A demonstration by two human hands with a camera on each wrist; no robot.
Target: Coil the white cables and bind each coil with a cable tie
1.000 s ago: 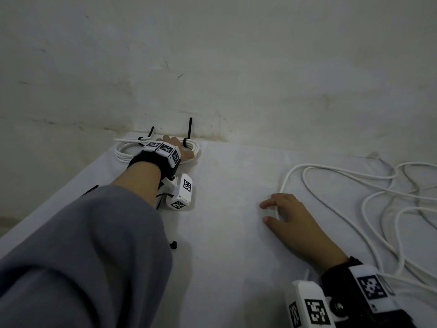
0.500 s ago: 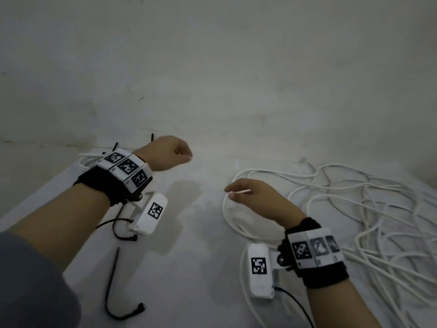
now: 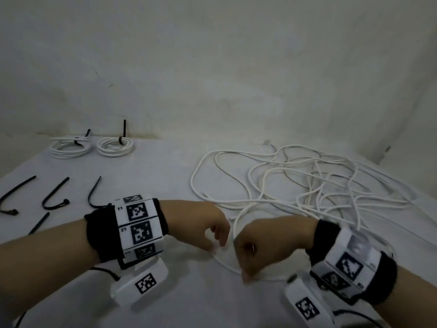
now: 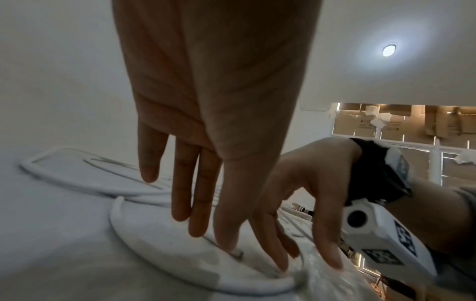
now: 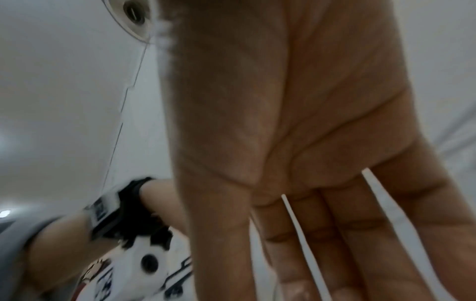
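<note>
Moving on to the next cable — a second ago our left hand (image 3: 203,227) was at the upper left of the frame on the second bound coil (image 3: 115,146); now that coil sits released beside the first bound coil (image 3: 71,147), both tied, by the wall.

Both hands have come together at lower centre over the near loop of the loose white cables (image 3: 295,185). From the left wrist view, left fingers (image 4: 198,203) are straight, tips down on the desk (image 3: 165,176) inside the loop, gripping nothing. Right hand (image 3: 260,245) also has extended fingers reaching down to the cable at the desk; whether it has pinched it yet we cannot tell — blurred.

Spare black cable ties (image 3: 54,197) lie at middle left, untouched.

Read: two coils done, third just starting; tangle on the right remains.
</note>
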